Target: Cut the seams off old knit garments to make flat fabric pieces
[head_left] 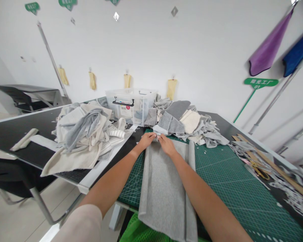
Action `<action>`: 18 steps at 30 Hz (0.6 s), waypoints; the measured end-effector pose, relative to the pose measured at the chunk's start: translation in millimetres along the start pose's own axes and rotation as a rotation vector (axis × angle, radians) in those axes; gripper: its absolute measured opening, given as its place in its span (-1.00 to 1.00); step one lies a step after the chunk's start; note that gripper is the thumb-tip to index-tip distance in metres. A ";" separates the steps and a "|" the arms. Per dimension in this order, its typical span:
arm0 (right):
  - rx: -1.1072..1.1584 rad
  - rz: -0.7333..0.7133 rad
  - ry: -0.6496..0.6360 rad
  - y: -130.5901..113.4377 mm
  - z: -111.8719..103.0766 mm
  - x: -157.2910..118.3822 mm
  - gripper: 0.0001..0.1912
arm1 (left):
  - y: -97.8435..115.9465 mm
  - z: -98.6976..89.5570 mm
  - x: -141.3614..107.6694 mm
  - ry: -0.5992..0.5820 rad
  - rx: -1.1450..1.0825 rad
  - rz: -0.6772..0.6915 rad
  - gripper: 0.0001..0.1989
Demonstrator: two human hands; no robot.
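Observation:
A long piece of grey fabric [164, 188] lies on the green cutting mat [217, 171], its near end hanging over the table's front edge. Its right side is curled into a fold. At the far end of this fabric, my left hand [147, 139] pinches the edge near its left corner. My right hand [165, 143] is close beside it, fingers closed on the same edge. The fingertips of both hands nearly meet, and the small part of cloth between them is mostly hidden.
A heap of grey and cream cloth [83, 127] lies left, another pile [184, 117] beyond the mat. Behind stands a clear plastic box [131, 106]. At right are gold-handled scissors [259, 169], wooden strips [280, 164] and scraps. A black chair [17, 178] stands at lower left.

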State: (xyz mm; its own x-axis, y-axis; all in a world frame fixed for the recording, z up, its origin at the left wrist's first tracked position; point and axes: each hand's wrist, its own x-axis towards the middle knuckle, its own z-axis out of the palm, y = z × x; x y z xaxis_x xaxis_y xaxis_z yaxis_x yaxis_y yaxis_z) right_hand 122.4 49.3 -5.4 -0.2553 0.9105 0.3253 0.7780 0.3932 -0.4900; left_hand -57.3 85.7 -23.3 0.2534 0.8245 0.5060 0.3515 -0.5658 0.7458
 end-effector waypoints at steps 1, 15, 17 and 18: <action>-0.006 0.000 0.000 -0.2 0.1 0.2 -0.64 | 0.1 0.0 0.0 -0.002 -0.002 0.002 -0.62; 0.069 0.002 0.032 -2.3 1.2 1.7 -0.70 | 8.6 -1.2 -2.5 0.014 -0.001 -0.023 -0.62; 0.096 -0.006 0.043 -3.2 1.2 1.7 -0.71 | 8.4 -1.1 -2.4 0.014 -0.006 -0.023 -0.61; 0.111 -0.012 0.048 -3.5 1.1 1.7 -0.71 | 8.3 -1.0 -2.2 0.014 -0.010 -0.027 -0.60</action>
State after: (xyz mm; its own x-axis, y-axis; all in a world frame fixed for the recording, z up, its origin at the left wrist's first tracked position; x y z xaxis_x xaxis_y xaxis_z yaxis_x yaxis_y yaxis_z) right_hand 118.6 49.5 -4.0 -0.2346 0.8995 0.3685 0.7063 0.4182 -0.5712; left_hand -55.8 79.2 -17.8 0.2310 0.8394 0.4920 0.3492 -0.5435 0.7633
